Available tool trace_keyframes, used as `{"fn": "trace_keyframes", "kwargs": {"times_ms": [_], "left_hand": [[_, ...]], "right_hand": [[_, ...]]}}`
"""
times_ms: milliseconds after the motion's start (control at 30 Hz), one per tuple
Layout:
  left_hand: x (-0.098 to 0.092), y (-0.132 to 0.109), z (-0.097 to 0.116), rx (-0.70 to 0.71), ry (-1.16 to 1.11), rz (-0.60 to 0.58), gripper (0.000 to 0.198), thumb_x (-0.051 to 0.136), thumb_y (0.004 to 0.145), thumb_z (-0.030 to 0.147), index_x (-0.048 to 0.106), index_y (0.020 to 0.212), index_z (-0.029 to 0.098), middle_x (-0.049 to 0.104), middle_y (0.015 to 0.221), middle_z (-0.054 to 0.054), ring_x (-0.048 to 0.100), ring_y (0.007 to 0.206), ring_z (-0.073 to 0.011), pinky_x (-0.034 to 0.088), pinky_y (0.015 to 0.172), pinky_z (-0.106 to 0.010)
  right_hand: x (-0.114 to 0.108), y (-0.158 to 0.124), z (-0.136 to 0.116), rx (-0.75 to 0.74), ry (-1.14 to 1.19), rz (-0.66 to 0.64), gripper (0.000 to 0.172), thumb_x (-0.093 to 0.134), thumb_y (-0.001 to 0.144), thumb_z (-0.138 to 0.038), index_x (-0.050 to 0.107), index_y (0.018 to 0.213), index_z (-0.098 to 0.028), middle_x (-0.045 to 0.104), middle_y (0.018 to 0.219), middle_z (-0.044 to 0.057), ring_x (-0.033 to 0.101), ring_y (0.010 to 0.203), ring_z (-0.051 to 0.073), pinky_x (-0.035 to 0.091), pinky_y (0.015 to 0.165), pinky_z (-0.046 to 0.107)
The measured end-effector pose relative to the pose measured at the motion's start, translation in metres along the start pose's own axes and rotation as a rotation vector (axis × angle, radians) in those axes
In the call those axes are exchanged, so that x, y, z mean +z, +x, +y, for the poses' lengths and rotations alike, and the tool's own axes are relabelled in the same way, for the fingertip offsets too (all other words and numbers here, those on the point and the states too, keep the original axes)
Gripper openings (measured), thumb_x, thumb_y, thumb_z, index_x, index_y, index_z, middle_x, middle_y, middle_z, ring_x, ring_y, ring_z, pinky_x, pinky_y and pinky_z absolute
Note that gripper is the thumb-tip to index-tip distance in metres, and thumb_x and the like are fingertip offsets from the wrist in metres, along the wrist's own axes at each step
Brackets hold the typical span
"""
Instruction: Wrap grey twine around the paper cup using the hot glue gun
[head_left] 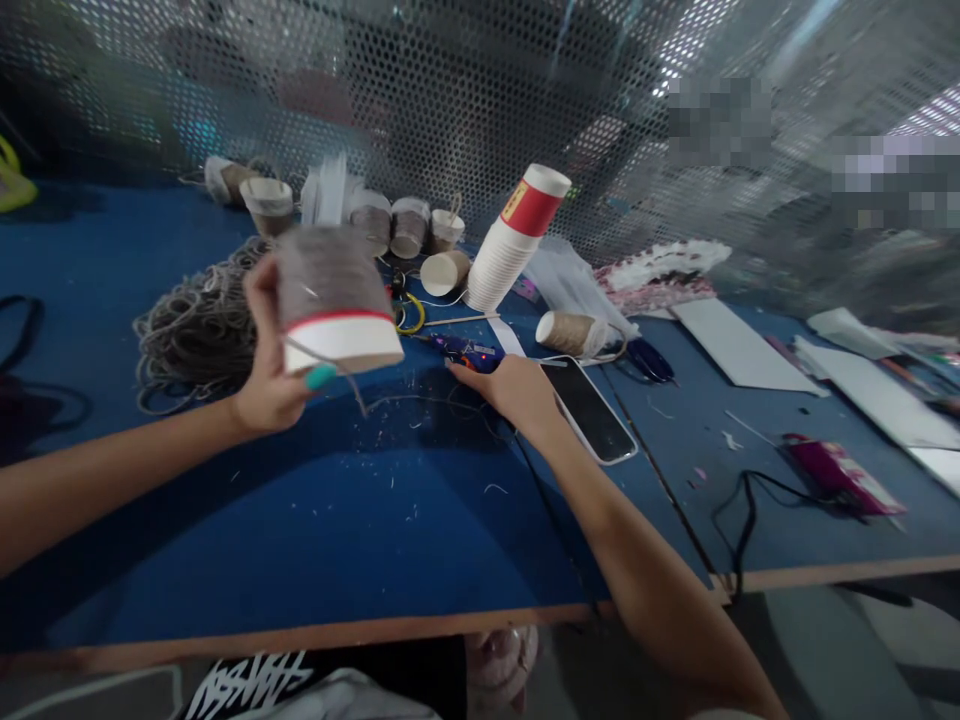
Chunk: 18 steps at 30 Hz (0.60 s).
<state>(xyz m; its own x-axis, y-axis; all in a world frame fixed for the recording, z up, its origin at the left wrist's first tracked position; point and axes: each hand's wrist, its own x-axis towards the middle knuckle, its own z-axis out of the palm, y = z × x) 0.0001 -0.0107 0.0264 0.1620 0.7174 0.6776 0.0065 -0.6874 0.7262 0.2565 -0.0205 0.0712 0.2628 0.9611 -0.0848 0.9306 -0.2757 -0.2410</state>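
My left hand (274, 365) grips a paper cup (337, 300) held up above the table and tipped on its side. Grey cord is wound around most of the cup, with a white band and a red line left bare. A loose end of cord (360, 400) trails from it toward the right. At the middle of the table, my right hand (517, 390) is closed around a dark blue glue gun (469, 353) with a small red light. Part of the glue gun is hidden under that hand.
A tangled heap of grey cord (199, 330) lies left. Behind are several cord-wrapped cups (409, 228), yellow-handled scissors (412, 314) and a leaning stack of paper cups (502, 260). To the right are a phone (592, 410), a wrapped cup (566, 332) and white boards (746, 345).
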Motion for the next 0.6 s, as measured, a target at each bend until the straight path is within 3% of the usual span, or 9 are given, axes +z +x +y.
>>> {"fn": "trace_keyframes", "kwargs": {"times_ms": [67,133,333,400,467,533,600], "left_hand": [[0.001,-0.007,-0.016,0.026,0.04,-0.048,0.085,0.076,0.073,0.069,0.032,0.14,0.038,0.044,0.147,-0.005,0.051,0.136,-0.0326,0.054,0.107,-0.049],[0.003,-0.011,-0.025,0.008,0.041,-0.14,0.084,0.077,0.074,0.065,0.033,0.14,0.037,0.046,0.145,-0.009,0.059,0.129,-0.0312,0.059,0.101,-0.049],[0.006,-0.01,-0.027,0.035,0.055,-0.124,0.098,0.081,0.069,0.063,0.029,0.147,0.034,0.039,0.151,-0.015,0.057,0.131,-0.0339,0.06,0.098,-0.049],[0.005,-0.011,-0.026,0.007,0.038,-0.131,0.096,0.081,0.07,0.061,0.03,0.148,0.035,0.038,0.151,-0.014,0.058,0.13,-0.0331,0.061,0.097,-0.048],[0.004,-0.011,-0.026,-0.021,0.046,-0.117,0.096,0.084,0.069,0.057,0.033,0.148,0.036,0.038,0.149,-0.014,0.058,0.128,-0.0318,0.062,0.095,-0.045],[0.003,-0.011,-0.026,-0.038,0.109,-0.082,0.096,0.087,0.068,0.051,0.036,0.147,0.035,0.04,0.146,-0.013,0.058,0.125,-0.0308,0.062,0.093,-0.044],[0.001,-0.011,-0.025,-0.048,0.191,-0.05,0.096,0.089,0.067,0.045,0.037,0.148,0.034,0.043,0.142,-0.012,0.058,0.124,-0.0299,0.061,0.094,-0.044]], "right_hand": [[0.001,-0.001,-0.001,-0.014,-0.003,0.014,0.05,0.064,0.073,-0.067,0.067,0.075,-0.017,0.07,0.081,0.02,0.071,0.089,0.04,0.053,0.07,0.047],[0.003,-0.002,0.0,-0.031,0.007,0.042,0.041,0.066,0.072,-0.059,0.066,0.071,-0.018,0.07,0.076,0.018,0.071,0.082,0.037,0.053,0.066,0.045],[0.001,0.0,0.008,-0.063,0.14,0.11,0.018,0.067,0.066,-0.036,0.059,0.064,-0.02,0.065,0.066,0.011,0.068,0.073,0.032,0.05,0.063,0.04],[-0.001,-0.001,0.011,-0.005,0.245,0.13,0.022,0.069,0.065,-0.038,0.057,0.07,-0.02,0.066,0.073,0.012,0.069,0.08,0.034,0.051,0.066,0.041],[-0.001,-0.005,0.013,0.029,0.368,0.201,0.037,0.074,0.063,-0.045,0.055,0.08,-0.019,0.068,0.083,0.014,0.069,0.088,0.036,0.052,0.071,0.043],[0.0,-0.011,0.014,-0.008,0.496,0.302,0.054,0.08,0.057,-0.053,0.051,0.088,-0.02,0.068,0.089,0.015,0.068,0.091,0.035,0.053,0.075,0.046],[0.003,-0.018,0.012,-0.079,0.598,0.384,0.059,0.081,0.056,-0.057,0.047,0.09,-0.022,0.068,0.089,0.012,0.067,0.087,0.032,0.055,0.076,0.047]]}}
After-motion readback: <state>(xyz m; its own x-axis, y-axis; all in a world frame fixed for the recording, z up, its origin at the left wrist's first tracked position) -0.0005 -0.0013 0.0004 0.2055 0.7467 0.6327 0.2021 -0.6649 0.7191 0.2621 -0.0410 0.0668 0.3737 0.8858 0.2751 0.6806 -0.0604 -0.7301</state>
